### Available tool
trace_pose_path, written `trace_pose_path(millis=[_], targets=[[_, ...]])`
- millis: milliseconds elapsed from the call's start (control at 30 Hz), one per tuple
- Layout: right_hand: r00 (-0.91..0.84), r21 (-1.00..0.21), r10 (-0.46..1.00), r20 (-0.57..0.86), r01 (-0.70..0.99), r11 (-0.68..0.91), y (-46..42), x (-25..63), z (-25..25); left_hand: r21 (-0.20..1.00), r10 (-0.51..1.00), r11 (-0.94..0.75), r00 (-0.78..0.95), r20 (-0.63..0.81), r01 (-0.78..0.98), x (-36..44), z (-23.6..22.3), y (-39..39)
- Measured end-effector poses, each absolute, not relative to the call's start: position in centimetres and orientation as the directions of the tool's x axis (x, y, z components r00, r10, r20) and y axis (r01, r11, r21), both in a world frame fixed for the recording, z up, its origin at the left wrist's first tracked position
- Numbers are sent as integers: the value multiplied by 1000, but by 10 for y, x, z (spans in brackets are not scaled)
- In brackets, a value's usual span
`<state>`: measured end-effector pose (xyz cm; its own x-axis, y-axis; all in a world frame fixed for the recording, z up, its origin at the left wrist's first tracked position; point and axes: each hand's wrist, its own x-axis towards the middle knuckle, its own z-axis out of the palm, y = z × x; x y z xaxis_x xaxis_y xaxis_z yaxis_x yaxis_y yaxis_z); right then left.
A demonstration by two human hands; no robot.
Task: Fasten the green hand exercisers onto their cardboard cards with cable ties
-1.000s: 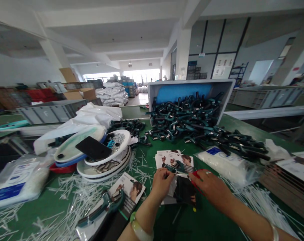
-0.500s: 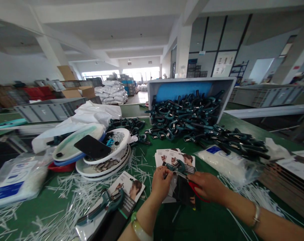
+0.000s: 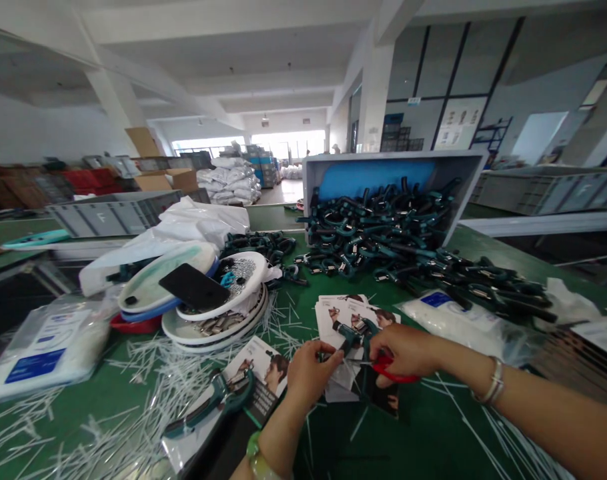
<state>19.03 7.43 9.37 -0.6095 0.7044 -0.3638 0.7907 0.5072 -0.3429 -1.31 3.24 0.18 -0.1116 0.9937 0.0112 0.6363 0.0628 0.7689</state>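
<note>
Nearly together, the left hand (image 3: 311, 377) pinches a teal plastic clamp (image 3: 351, 337) at its 2 o'clock, the right hand (image 3: 401, 353) gripping red-handled scissors (image 3: 389, 371) (blades toward 9 o'clock).

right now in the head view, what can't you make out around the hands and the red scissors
Head view:
Scissor blade tips: hidden by the left hand.
Red handles: partly covered by the right hand.
Card stack: lower cards hidden by the top ones; print too small.
</note>
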Motion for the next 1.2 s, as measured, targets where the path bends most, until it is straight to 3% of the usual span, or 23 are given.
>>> trace_pose_path(millis=[200,700,933,1200], targets=[[-613,-464,637,-468,784,413,92,195,88,842,994,109,-45,-101,529,-19,-6,44],[-650,-615,542,-533,738,279,105,206,85,863,994,86,20,-110,498,-22,-4,48],[-619,-625,498,-607,759,182,110,191,69,869,994,83,28,-110,487,-23,-8,49],[-634,-587,479,-608,765,267,122,181,79,876,992,67,59,-108,478,-25,-12,53]])
